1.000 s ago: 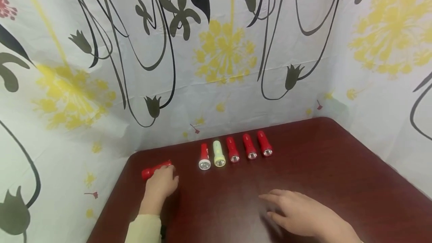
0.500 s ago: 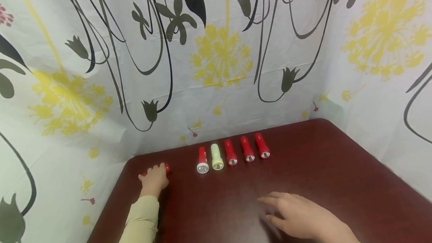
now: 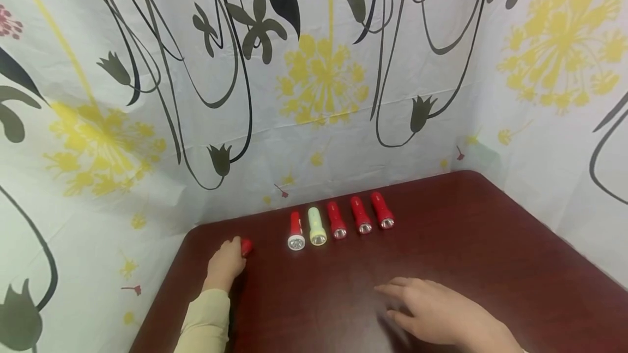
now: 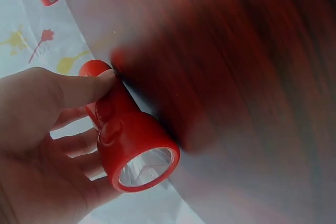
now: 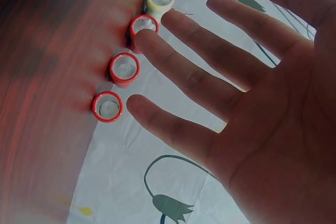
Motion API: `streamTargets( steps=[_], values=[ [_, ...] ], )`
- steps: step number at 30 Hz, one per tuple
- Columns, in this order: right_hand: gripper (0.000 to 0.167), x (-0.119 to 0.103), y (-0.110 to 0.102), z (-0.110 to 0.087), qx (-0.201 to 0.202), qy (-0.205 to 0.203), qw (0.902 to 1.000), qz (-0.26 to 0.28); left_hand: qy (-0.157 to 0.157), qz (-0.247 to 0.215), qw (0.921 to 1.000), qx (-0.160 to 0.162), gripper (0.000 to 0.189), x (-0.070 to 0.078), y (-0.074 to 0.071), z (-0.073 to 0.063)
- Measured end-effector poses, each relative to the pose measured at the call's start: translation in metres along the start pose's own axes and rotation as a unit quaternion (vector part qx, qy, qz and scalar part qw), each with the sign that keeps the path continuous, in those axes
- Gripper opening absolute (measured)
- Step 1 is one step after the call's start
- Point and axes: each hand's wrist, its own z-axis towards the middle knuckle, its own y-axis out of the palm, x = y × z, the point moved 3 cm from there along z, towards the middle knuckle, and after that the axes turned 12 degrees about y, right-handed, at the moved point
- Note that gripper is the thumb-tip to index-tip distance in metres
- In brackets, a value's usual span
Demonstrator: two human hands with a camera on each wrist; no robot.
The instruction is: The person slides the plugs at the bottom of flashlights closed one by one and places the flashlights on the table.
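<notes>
At the table's left side, my left hand grips a red flashlight. In the left wrist view the thumb presses on its narrow body, the fingers curl behind, and its clear lens points toward the bottom of that view. From the head, one red end shows to the right of the hand; the rest is covered. My right hand is held over the front right of the table with fingers extended, touching no flashlight. In the right wrist view its fingers are straight and spread.
A row of flashlights lies toward the back edge: a red one with a white head, a pale yellow-green one and red ones to the right. The dark red-brown table meets a white flower-patterned sheet behind.
My left hand has shifted left along the red flashlight, from its right end onto its body, and now covers its left end. My right hand stays in place.
</notes>
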Motion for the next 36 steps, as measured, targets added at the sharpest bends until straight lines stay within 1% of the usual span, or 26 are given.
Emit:
streamTargets(
  steps=[3, 6, 9, 12, 14, 16, 18, 20, 22, 25, 28, 29, 31, 33, 36],
  values=[
    [0.045, 0.001, -0.001, 0.001, -0.006, 0.005, 1.0, 0.004, 0.004, -0.015, 0.9999, 0.008, 0.057, 0.002, 0.0, -0.002],
    [0.045, 0.001, -0.003, 0.001, -0.01, 0.006, 0.9999, 0.003, 0.005, -0.03, 0.9992, 0.026, 0.057, 0.007, -0.003, -0.005],
    [0.045, 0.001, -0.005, 0.002, -0.015, 0.007, 0.9999, 0.002, 0.013, -0.049, 0.9974, 0.051, 0.056, 0.02, -0.012, -0.009],
    [0.046, 0.002, -0.009, 0.004, -0.023, 0.011, 0.9997, 0.005, 0.026, -0.083, 0.9927, 0.084, 0.054, 0.039, -0.026, -0.014],
    [0.046, 0.002, -0.01, 0.005, -0.027, 0.014, 0.9995, 0.007, 0.034, -0.111, 0.9865, 0.115, 0.053, 0.053, -0.036, -0.019],
    [0.048, 0.001, -0.01, 0.005, -0.031, 0.018, 0.9993, 0.01, 0.04, -0.15, 0.9766, 0.149, 0.05, 0.068, -0.046, -0.025],
    [0.05, 0.0, -0.011, 0.005, -0.024, 0.019, 0.9995, 0.005, 0.055, -0.185, 0.9651, 0.177, 0.047, 0.085, -0.055, -0.033],
    [0.053, -0.001, -0.012, 0.004, -0.011, 0.021, 0.9997, -0.002, 0.081, -0.208, 0.9541, 0.199, 0.045, 0.102, -0.061, -0.043],
    [0.056, -0.003, -0.014, 0.003, 0.006, 0.02, 0.9998, -0.006, 0.114, -0.219, 0.9456, 0.212, 0.047, 0.119, -0.066, -0.052],
    [0.061, -0.006, -0.02, 0.002, 0.03, 0.014, 0.9994, -0.007, 0.162, -0.223, 0.9354, 0.221, 0.046, 0.141, -0.07, -0.065],
    [0.066, -0.011, -0.027, -0.001, 0.052, -0.004, 0.9986, -0.005, 0.189, -0.242, 0.9281, 0.21, 0.047, 0.158, -0.073, -0.078],
    [0.068, -0.013, -0.029, -0.001, 0.058, -0.012, 0.9983, -0.003, 0.194, -0.254, 0.9256, 0.202, 0.047, 0.162, -0.074, -0.083],
    [0.072, -0.018, -0.032, -0.004, 0.078, -0.033, 0.9964, -0.003, 0.207, -0.282, 0.9183, 0.185, 0.045, 0.17, -0.074, -0.091],
    [0.075, -0.023, -0.035, -0.007, 0.082, -0.047, 0.9955, 0.009, 0.22, -0.31, 0.9097, 0.168, 0.044, 0.176, -0.073, -0.098],
    [0.079, -0.032, -0.038, -0.008, 0.076, -0.058, 0.9949, 0.03, 0.248, -0.339, 0.8947, 0.152, 0.043, 0.183, -0.071, -0.11]
  ],
)
